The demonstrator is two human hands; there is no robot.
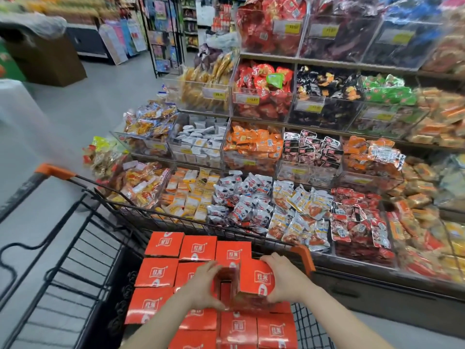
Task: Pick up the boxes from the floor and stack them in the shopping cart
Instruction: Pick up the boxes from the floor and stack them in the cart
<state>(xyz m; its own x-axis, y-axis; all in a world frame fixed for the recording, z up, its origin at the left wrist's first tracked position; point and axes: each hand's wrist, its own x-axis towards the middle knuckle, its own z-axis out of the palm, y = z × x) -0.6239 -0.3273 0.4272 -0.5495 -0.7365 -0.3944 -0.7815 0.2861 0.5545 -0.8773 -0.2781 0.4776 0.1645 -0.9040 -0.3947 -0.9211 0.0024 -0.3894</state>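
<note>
Over the near right corner of the shopping cart (305, 256), your left hand (205, 285) and right hand (281, 280) clamp one orange box (254, 280) between them (it tilts, blurred). It sits above the stacked boxes (161, 272) filling the basket, beside the snack shelves (254, 147).

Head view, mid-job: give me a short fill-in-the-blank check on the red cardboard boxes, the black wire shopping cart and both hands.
1. The red cardboard box in the air is held by ____ hands.
2. The stacked red boxes lie inside the black wire ____.
3. The right hand grips the held box on its ____ side; the left hand takes the other.

Missing words: both; shopping cart; right
</note>
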